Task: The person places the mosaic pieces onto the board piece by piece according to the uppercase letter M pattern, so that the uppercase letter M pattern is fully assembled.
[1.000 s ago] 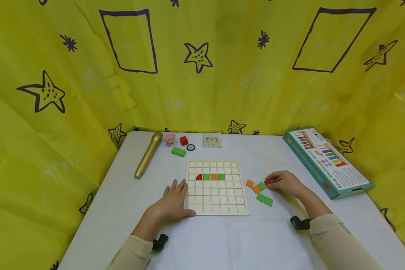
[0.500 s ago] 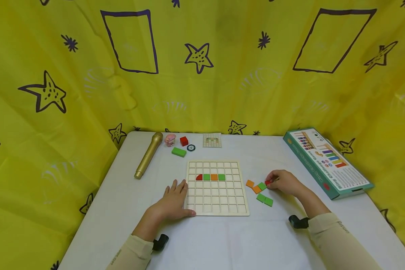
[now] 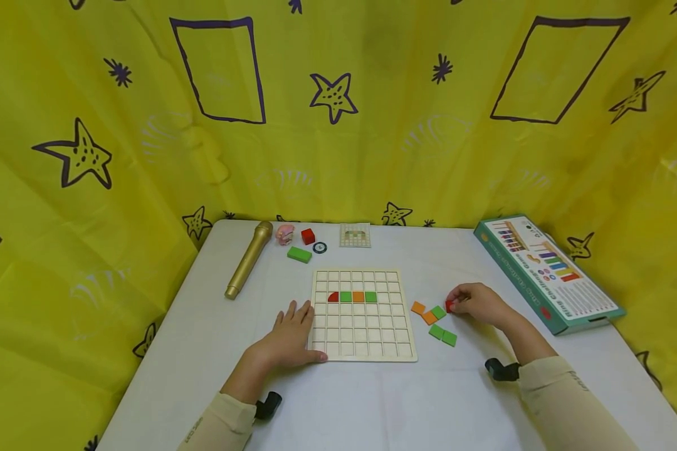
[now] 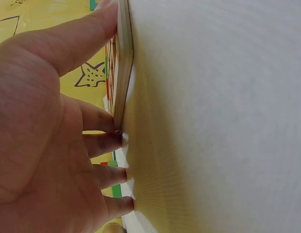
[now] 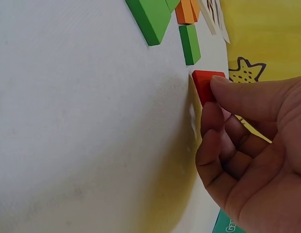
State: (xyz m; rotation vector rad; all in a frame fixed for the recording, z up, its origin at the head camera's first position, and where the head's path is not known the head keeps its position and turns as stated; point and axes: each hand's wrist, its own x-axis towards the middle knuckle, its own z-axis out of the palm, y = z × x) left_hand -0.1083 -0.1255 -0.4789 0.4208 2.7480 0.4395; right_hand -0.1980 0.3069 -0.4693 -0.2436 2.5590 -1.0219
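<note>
My right hand (image 3: 478,303) pinches a red tile (image 5: 205,83) between thumb and fingertips, close over the cloth right of the board. My left hand (image 3: 288,336) lies with fingers spread along the left side of the wooden grid board (image 3: 361,335), its thumb on the near left corner. In the left wrist view the thumb (image 4: 85,36) touches the board's edge. One row of the board bears a red rounded tile (image 3: 333,297), a green tile (image 3: 346,297), an orange tile (image 3: 358,297) and another green tile (image 3: 371,297).
Loose orange tiles (image 3: 418,307) and green tiles (image 3: 449,338) lie between board and right hand. Behind the board are a pattern card (image 3: 355,235), green block (image 3: 299,254), red cube (image 3: 308,236), round disc (image 3: 320,248) and pink figure (image 3: 284,234). A gold microphone (image 3: 248,260) and game box (image 3: 550,272) flank them.
The red tile has turned in my right fingers and shows more of its face, and it has shifted slightly right, away from the green tile. My left hand stays in place.
</note>
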